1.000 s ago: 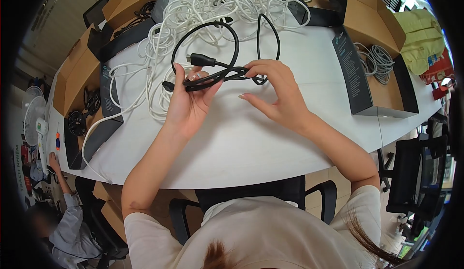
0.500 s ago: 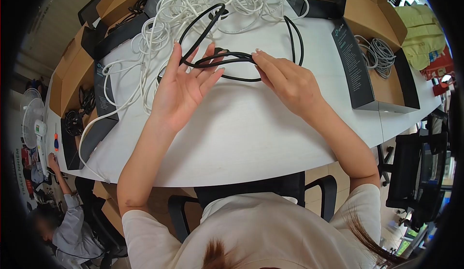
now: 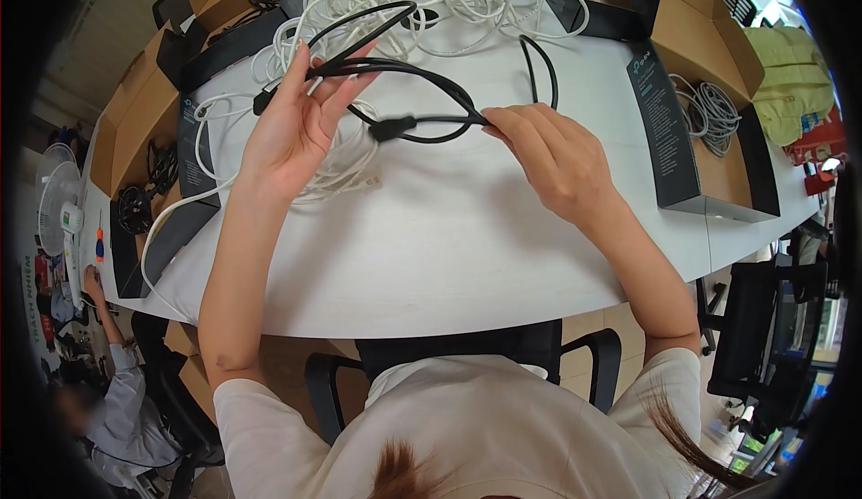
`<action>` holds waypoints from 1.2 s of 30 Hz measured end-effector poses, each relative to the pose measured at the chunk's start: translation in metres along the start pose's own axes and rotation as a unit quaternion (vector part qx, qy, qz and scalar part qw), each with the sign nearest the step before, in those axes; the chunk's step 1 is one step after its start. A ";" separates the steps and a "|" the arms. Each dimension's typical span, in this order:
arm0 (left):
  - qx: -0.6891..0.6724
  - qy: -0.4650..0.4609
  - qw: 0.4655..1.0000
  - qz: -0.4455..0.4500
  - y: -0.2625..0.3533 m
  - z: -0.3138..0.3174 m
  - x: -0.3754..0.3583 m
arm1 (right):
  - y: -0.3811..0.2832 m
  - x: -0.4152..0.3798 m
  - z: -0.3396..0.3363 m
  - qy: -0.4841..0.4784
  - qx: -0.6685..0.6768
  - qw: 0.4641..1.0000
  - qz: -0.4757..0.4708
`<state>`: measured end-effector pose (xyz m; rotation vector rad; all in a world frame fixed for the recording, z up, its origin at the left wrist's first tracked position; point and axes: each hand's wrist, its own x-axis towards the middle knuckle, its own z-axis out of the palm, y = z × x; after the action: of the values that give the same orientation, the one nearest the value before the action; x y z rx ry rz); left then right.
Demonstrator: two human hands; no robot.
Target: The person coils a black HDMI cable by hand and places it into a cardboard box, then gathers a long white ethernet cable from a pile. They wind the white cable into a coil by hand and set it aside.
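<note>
A looped black cable [image 3: 431, 77] stretches between my two hands above the table. My left hand [image 3: 292, 135] is closed lightly on one end of the bundle, palm turned up, with the strands between thumb and fingers. My right hand [image 3: 552, 158] pinches the other end between thumb and fingertips. One black plug [image 3: 392, 128] hangs between the hands, slightly blurred. A second dark connector [image 3: 262, 101] shows just left of my left thumb. Loose loops rise beyond both hands. White cables [image 3: 346, 171] lie on the table behind and below my left hand.
A tangle of white cables [image 3: 449, 1] covers the far table. Open boxes with black cables [image 3: 162, 171] stand on the left; a box [image 3: 660, 131] beside a grey cable coil [image 3: 714, 118] is on the right. A fan [image 3: 58, 203], screwdriver [image 3: 100, 243] and another person's arm [image 3: 108, 315] are far left.
My left hand has moved left and its fingers have closed more around the cable. The strands are spread wider, and a plug now shows between the hands. White cables beneath are more exposed.
</note>
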<state>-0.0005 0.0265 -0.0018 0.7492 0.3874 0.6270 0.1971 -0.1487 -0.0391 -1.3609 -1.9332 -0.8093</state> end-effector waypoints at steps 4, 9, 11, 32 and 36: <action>-0.015 -0.105 0.994 -0.029 0.013 -0.014 0.010 | 0.009 0.000 0.010 0.040 0.095 0.994 0.021; 0.002 -0.096 0.993 -0.069 0.004 -0.016 0.005 | 0.012 -0.008 0.012 0.065 0.174 0.949 0.255; 0.019 -0.110 0.991 -0.074 0.000 -0.021 0.004 | 0.015 -0.003 0.004 0.047 0.253 0.905 0.339; 0.093 0.069 0.974 0.192 0.098 -0.129 -0.109 | 0.109 -0.005 -0.092 0.425 0.392 0.702 0.415; 0.180 0.094 0.944 0.260 0.100 -0.129 -0.123 | 0.112 -0.003 -0.092 0.394 0.367 0.714 0.448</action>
<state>-0.2004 0.0685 -0.0026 1.1616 0.4912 1.1504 0.3179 -0.1906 0.0284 -0.9725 -0.5924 -0.0258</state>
